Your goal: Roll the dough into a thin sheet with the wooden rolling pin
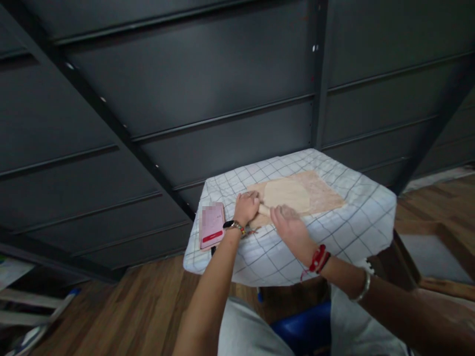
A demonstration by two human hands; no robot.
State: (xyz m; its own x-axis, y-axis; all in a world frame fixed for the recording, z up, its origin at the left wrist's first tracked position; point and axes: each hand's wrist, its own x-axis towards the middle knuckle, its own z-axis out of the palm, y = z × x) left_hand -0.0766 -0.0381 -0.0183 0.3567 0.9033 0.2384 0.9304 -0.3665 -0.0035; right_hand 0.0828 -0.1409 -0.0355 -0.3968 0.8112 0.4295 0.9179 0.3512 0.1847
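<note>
My left hand point(246, 207) is closed around one end of a pale rolling pin point(264, 210). My right hand point(288, 220), slightly blurred, grips the other end nearer to me. Only a short stretch of the pin shows between the two hands. Just beyond it lies a thin, flat sheet of pale dough point(287, 192), spread over a pinkish-tan board or mat point(326, 194) that looks dusted on its right side. To the left of my left hand lies a phone point(213, 225) with a pink, lit screen.
A white checked cloth point(349, 232) covers the small table. Dark metal panels point(222, 74) rise behind it. A blue stool point(306, 329) is beneath me, a wooden frame-like piece point(432, 254) stands at right, and a white rack point(31, 309) at lower left.
</note>
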